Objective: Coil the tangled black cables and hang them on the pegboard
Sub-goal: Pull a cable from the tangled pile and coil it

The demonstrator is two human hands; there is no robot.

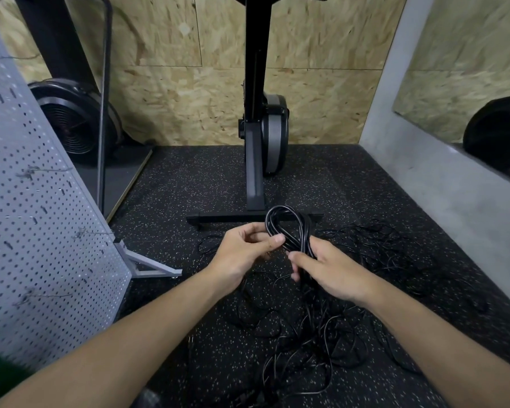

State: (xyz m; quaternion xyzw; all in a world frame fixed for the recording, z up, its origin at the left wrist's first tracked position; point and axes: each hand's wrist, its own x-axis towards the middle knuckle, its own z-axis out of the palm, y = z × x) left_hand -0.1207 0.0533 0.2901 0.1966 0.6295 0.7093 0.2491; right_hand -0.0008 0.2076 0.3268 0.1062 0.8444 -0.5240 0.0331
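Coiling in progress: right hand (330,269) clasps one bundled coil (289,223), left hand (245,254) pinches its loop; tangled cables (315,337) beneath the fingers lie loose; pegboard (42,207) holds no cable.

One coiled black cable bundle (289,228); one loose black cable tangle (306,334), strands uncountable; one grey perforated metal pegboard (42,216); four thin wire hooks (30,172).
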